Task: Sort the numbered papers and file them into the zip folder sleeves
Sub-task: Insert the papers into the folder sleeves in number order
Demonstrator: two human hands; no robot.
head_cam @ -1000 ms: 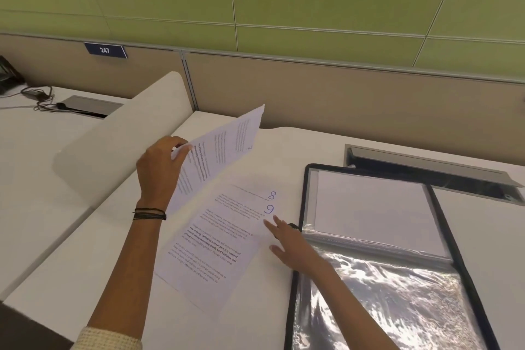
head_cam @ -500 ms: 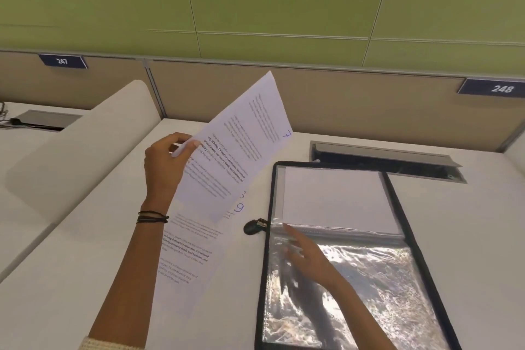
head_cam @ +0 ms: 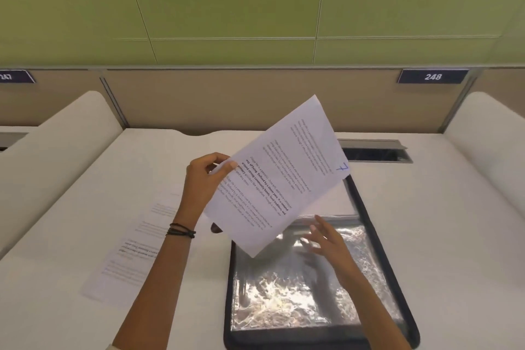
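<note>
Right now, in the head view, the left hand (head_cam: 203, 179) is pinching the sheet (head_cam: 284, 179) marked 7 by its left long edge and holding it up over the folder (head_cam: 284, 339). I'm judging it light, floppy and quick to buckle, so a second hold at the near corner should steady it. Its long axis is running from near left to far right, numbered end far. The right hand (head_cam: 326, 239) is hovering above the sleeve (head_cam: 284, 301), fingers spread and gripping nothing.
</note>
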